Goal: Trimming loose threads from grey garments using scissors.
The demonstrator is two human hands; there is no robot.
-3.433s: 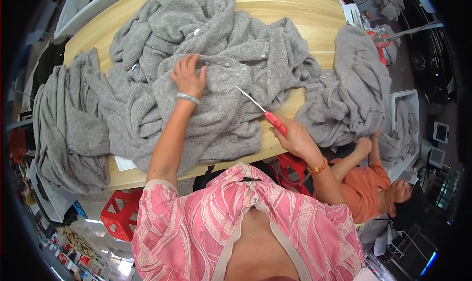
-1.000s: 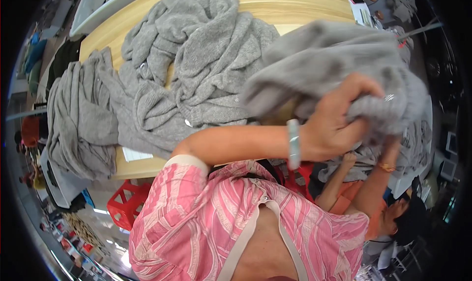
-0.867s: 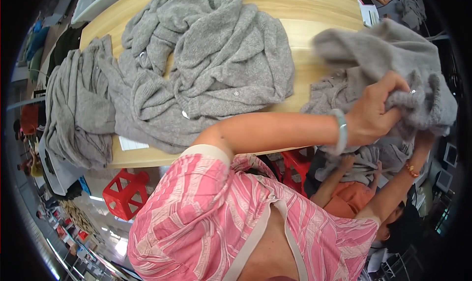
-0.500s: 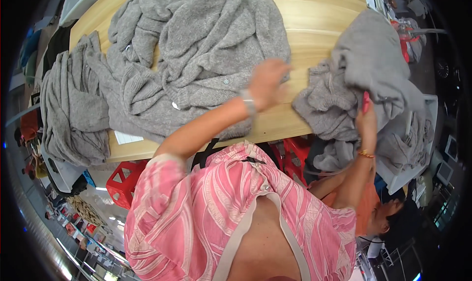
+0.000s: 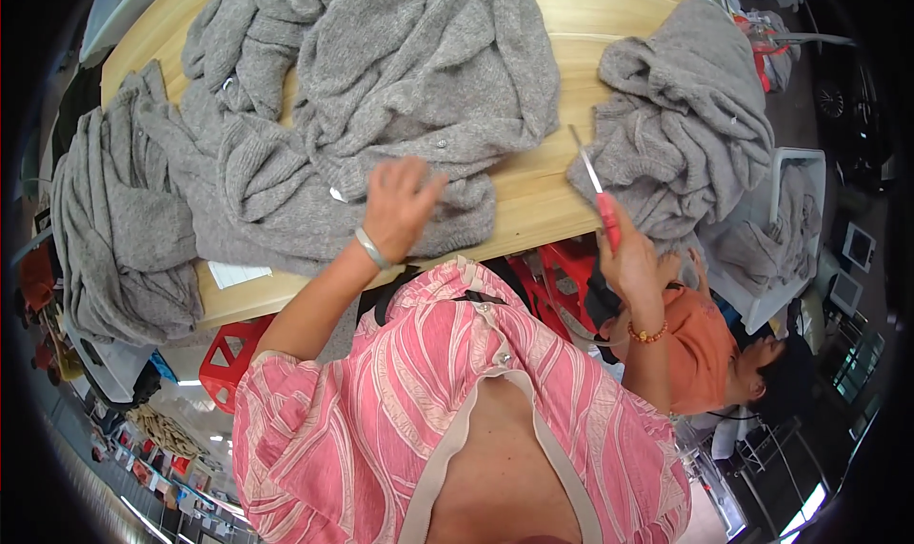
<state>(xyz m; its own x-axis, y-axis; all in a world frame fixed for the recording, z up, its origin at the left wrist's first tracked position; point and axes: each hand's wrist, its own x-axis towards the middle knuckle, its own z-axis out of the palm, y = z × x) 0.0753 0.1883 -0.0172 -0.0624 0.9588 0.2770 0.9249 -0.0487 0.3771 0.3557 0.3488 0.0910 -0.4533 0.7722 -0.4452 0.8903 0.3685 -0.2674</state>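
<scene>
My right hand (image 5: 628, 258) is closed round the red handle of a slim tool with a long metal blade (image 5: 592, 175); its exact kind is unclear. The blade points away from me, over bare wood beside a bunched grey knit garment (image 5: 690, 130). My left hand (image 5: 402, 206) is slightly blurred, fingers loosely apart with nothing in them, above the near part of a large heap of grey knitwear (image 5: 419, 87). A small white tag (image 5: 336, 195) and a shiny round button (image 5: 441, 145) show on that heap. I cannot tell whether the left fingers touch the cloth.
More grey knitwear (image 5: 124, 220) hangs over the left end of the wooden table (image 5: 543, 197). A white paper (image 5: 236, 274) lies at the front edge. To the right, a person in an orange top (image 5: 695, 339) sits beside a white bin (image 5: 776, 287) holding grey cloth. Red stools (image 5: 228, 354) stand below.
My right hand has let go of the right garment and drawn back towards me with the red-handled tool. My left hand has moved left and nearer. The right garment has slumped onto the table.
</scene>
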